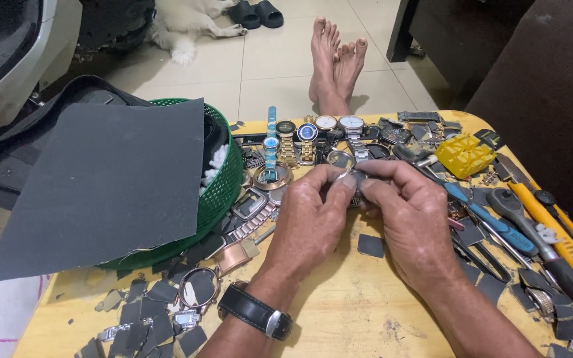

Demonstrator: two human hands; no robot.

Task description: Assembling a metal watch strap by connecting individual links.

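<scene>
The left hand and the right hand met above the middle of the yellow wooden table. Both hands were closed in a pinch on a small silver metal watch part, held between the fingertips just clear of the table surface; most of the part was hidden by the fingers. The left wrist carried a black leather strap with a silver buckle.

Directly beyond the hands, a row of assembled wristwatches with metal bracelets lay side by side. To the left, a round green plastic basket stood partly covered by a large sheet of dark grey abrasive paper. Small cut squares of the same grey paper lay scattered near the left forearm. To the right lay a yellow plastic holder block, a blue-handled tool and a yellow-handled utility knife.
</scene>
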